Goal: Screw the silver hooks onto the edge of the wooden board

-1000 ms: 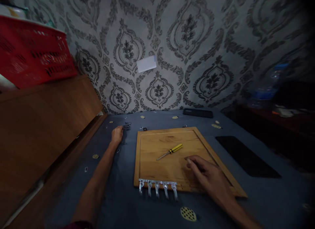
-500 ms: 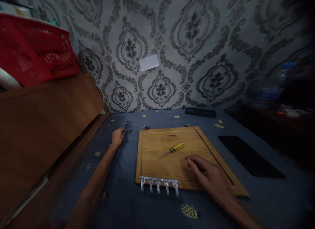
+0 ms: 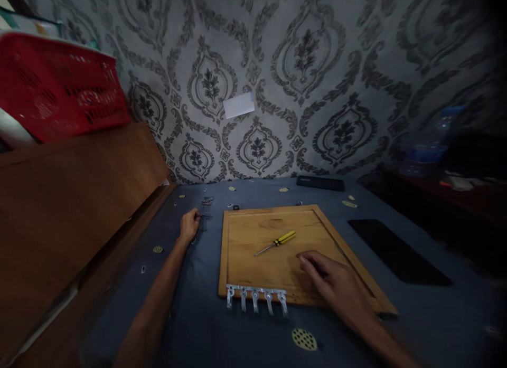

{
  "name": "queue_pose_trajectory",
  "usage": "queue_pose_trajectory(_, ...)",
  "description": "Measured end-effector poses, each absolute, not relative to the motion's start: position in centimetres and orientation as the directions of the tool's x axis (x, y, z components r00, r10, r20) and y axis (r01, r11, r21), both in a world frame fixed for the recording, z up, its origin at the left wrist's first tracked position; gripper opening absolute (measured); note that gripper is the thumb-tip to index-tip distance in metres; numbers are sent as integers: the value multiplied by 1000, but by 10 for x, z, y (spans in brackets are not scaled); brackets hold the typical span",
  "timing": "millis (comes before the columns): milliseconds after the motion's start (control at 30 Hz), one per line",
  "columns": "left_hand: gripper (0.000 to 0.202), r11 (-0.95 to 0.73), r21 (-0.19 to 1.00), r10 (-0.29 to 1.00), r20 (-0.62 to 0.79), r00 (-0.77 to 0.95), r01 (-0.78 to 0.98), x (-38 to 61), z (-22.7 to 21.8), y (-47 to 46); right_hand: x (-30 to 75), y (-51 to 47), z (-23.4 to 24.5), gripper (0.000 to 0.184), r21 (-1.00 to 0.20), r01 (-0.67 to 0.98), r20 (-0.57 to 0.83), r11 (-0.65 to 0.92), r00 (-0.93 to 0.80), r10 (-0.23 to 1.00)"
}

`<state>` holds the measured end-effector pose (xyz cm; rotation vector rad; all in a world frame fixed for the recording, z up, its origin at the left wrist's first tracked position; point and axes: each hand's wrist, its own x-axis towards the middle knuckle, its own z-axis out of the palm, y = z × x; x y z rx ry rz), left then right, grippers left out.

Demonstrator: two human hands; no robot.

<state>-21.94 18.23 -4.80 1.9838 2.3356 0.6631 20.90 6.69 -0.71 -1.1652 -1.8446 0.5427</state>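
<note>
The left hand (image 3: 189, 225) curls by thin grey pieces (image 3: 206, 201), the right hand (image 3: 337, 283) over a rectangular tan wooden board (image 3: 253, 270); any grasp is unclear.

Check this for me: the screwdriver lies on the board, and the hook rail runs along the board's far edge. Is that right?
Not quite: the hook rail runs along the near edge of the board, as the head view shows. The screwdriver does lie on the board.
</note>
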Motion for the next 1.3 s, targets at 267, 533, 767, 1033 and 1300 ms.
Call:
queue_pose_trajectory(267, 33, 22, 374, 940, 309, -147, 927, -222, -55, 186, 209, 70, -12, 31, -723, 491, 448, 485, -201, 871)
queue_pose_trajectory(533, 34, 33, 360, 924, 344, -165, 933, -227, -46, 208, 209, 70, -12, 31, -717, 494, 445, 491, -218, 869)
queue_pose_trajectory(767, 34, 92, 317, 927, 318, -197, 944, -225, -39, 234, 211, 72, -14, 30, -714, 502, 446, 488, -211, 870)
queue_pose_trajectory(1033, 34, 156, 263, 941, 252, -224, 952, -226, -39, 235, 212, 73, -15, 29, -686, 512, 482, 517, -212, 850)
queue_pose_trajectory(1300, 34, 177, 222, 951, 211, -224, 959, -226, -36, 241, 213, 73, -17, 29, -665, 514, 507, 541, -221, 833)
